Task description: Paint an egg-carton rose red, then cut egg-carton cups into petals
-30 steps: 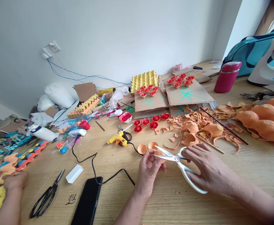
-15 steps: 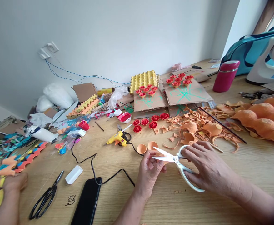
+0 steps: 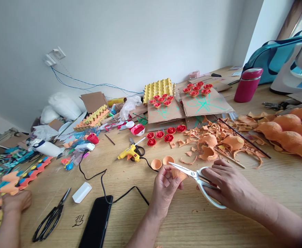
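My left hand (image 3: pixel 165 193) pinches an orange egg-carton cup (image 3: pixel 178 174) above the table, fingers closed on its side. In my right hand (image 3: pixel 227 182) are white-handled scissors (image 3: pixel 195 174), fingers through the handle loops. Their blades lie along the cup's upper edge and look nearly closed. Two cut orange cups (image 3: pixel 156 164) sit on the table just beyond my left hand. Behind my right hand spreads a heap of torn orange carton scraps (image 3: pixel 192 137).
Near the cups lies a yellow glue gun (image 3: pixel 128 152) with a black cord. Red paper roses (image 3: pixel 168 137) stand behind. A phone (image 3: pixel 96 220) and black scissors (image 3: pixel 51 218) lie left. Another person's hand (image 3: pixel 16 201) holds carton at far left. An orange egg tray (image 3: pixel 290 131) is right.
The scissor blades have closed from a wider opening along the cup's edge, and the handles have come together. More of the cup shows now. My left hand stays nearly still.
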Available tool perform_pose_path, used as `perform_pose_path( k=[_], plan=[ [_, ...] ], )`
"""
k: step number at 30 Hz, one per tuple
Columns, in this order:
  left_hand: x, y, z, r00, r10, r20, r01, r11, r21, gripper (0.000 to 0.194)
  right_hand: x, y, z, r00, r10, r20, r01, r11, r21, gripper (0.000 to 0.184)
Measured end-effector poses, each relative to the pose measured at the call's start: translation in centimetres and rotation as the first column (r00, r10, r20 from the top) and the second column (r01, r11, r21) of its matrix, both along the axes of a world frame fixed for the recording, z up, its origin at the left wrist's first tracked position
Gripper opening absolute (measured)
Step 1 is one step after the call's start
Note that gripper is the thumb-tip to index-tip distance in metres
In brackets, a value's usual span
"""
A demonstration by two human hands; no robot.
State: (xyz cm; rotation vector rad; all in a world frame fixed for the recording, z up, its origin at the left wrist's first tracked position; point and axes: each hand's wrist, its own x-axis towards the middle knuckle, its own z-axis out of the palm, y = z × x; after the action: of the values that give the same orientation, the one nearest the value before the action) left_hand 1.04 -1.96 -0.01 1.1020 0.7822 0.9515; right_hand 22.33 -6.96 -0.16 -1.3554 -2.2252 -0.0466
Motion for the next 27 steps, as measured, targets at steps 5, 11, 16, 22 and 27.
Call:
perform_pose_path(
  k=[5, 11, 16, 22, 27],
  plan=[
    [-0.09, 0.10, -0.16, 0.999, 0.005, 0.033, -0.004, 1.000, -0.029, 0.040, 0.23, 0.37, -0.04, 0.995, -0.084, -0.046, 0.084, 0.996, 0.012, 0.021],
    [-0.22, 0.17, -0.16, 0.995, 0.006, 0.103, 0.005, 0.994, -0.108, 0.040, 0.31, 0.44, -0.28, 0.996, -0.057, -0.063, 0.056, 0.998, -0.017, 0.015],
    [-0.41, 0.30, -0.09, 0.972, -0.042, 0.232, 0.090, 0.975, -0.203, 0.042, 0.21, 0.40, -0.67, 0.991, -0.058, -0.122, 0.058, 0.998, -0.005, 0.020],
    [-0.45, 0.23, 0.30, 0.958, -0.071, 0.277, 0.140, 0.961, -0.238, 0.047, 0.11, 0.39, -0.64, 0.984, -0.066, -0.168, 0.057, 0.997, -0.058, 0.015],
    [-0.42, 0.07, 0.29, 0.955, -0.100, 0.278, 0.159, 0.967, -0.200, 0.049, -0.03, 0.15, -0.43, 0.983, -0.057, -0.176, 0.033, 0.991, -0.132, 0.013]
  ],
)
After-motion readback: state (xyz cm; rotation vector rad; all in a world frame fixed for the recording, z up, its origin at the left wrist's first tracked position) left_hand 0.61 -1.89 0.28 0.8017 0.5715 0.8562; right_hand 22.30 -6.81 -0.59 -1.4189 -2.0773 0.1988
